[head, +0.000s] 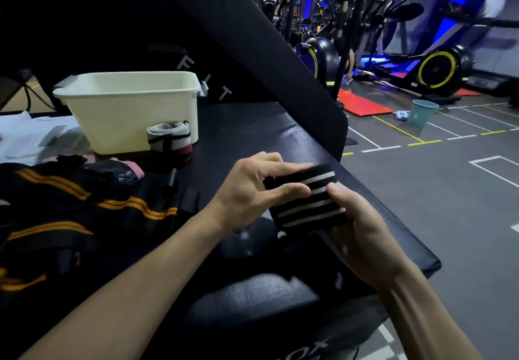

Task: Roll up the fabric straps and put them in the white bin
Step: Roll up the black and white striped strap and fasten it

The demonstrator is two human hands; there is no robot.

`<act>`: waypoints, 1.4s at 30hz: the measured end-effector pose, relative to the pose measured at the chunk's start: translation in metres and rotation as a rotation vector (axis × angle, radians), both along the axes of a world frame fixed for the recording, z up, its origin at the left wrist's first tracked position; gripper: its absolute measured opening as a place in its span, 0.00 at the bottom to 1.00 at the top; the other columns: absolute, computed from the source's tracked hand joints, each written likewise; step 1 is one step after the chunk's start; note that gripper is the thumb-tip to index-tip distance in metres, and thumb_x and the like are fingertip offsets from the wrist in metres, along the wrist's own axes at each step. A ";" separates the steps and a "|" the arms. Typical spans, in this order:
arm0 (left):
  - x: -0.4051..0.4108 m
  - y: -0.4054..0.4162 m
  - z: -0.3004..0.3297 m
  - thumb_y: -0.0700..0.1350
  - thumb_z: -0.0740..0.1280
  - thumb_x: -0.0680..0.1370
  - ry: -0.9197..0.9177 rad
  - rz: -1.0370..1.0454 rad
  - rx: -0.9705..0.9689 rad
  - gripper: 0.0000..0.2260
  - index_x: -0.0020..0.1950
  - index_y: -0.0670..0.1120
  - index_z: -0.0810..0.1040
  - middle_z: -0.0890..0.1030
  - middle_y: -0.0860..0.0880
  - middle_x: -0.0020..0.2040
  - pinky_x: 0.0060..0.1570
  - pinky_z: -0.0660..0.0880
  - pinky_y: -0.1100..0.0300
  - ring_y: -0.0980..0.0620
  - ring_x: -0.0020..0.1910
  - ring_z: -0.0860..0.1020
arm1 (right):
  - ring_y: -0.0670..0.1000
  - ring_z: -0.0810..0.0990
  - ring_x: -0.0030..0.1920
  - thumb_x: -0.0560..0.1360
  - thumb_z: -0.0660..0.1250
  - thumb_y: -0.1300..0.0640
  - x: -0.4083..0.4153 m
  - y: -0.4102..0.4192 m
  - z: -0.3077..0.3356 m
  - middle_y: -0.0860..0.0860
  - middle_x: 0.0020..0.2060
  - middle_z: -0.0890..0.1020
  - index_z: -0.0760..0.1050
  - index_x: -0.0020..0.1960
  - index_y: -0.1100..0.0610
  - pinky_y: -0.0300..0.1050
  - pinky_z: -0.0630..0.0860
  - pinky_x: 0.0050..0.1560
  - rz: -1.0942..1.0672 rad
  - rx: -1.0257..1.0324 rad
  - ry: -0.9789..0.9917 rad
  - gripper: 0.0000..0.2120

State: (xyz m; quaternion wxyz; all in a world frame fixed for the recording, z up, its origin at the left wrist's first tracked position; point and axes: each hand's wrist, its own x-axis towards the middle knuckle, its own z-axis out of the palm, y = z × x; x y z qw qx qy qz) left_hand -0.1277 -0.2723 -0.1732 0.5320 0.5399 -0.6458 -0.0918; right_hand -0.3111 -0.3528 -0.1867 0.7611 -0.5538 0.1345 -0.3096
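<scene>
i held the black white-striped strap roll in both hands. left hand pinched it; right hand cupped it, fingers curled.

The strap you hold is ribbed knitted cloth, black with woven white stripes, matt and slightly rough, and the loose straps at your left are the same kind of cloth with orange stripes. The white bin is smooth plastic with a dull sheen, and the rolled grey strap beside it looks like soft elastic cloth. Under them your table has a black padded cover, leather-like and faintly glossy, with a finely pebbled grain nearest you.
</scene>
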 end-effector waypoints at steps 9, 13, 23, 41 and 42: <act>0.000 0.000 0.007 0.47 0.77 0.75 0.110 -0.082 0.018 0.17 0.64 0.49 0.84 0.81 0.49 0.47 0.53 0.78 0.55 0.49 0.48 0.82 | 0.63 0.82 0.57 0.76 0.69 0.53 0.003 -0.001 -0.002 0.68 0.56 0.81 0.78 0.64 0.66 0.62 0.80 0.59 -0.049 0.028 -0.113 0.21; 0.003 0.001 0.009 0.44 0.75 0.76 0.106 -0.109 -0.015 0.16 0.63 0.43 0.83 0.83 0.47 0.50 0.56 0.78 0.59 0.50 0.52 0.84 | 0.52 0.84 0.53 0.78 0.58 0.51 0.001 -0.003 -0.003 0.58 0.53 0.85 0.85 0.56 0.59 0.46 0.81 0.55 0.047 0.267 -0.142 0.20; 0.007 -0.001 0.004 0.45 0.77 0.74 0.217 -0.099 0.034 0.12 0.56 0.44 0.85 0.87 0.50 0.49 0.55 0.79 0.59 0.52 0.51 0.85 | 0.59 0.77 0.61 0.80 0.62 0.51 0.004 -0.002 -0.007 0.60 0.58 0.81 0.79 0.65 0.60 0.67 0.65 0.72 -0.029 0.094 0.003 0.19; -0.004 -0.007 -0.001 0.44 0.77 0.72 0.371 -0.062 0.001 0.10 0.50 0.40 0.85 0.86 0.45 0.44 0.48 0.81 0.58 0.53 0.43 0.84 | 0.59 0.82 0.50 0.71 0.73 0.41 0.016 0.008 -0.009 0.60 0.49 0.84 0.80 0.58 0.56 0.69 0.78 0.60 -0.193 -0.239 0.112 0.23; -0.003 -0.007 -0.001 0.43 0.77 0.73 0.384 -0.082 0.020 0.10 0.51 0.39 0.85 0.87 0.44 0.45 0.50 0.81 0.58 0.52 0.45 0.84 | 0.61 0.82 0.51 0.72 0.73 0.43 0.015 0.007 -0.008 0.64 0.50 0.84 0.80 0.58 0.58 0.71 0.76 0.61 -0.179 -0.213 0.101 0.23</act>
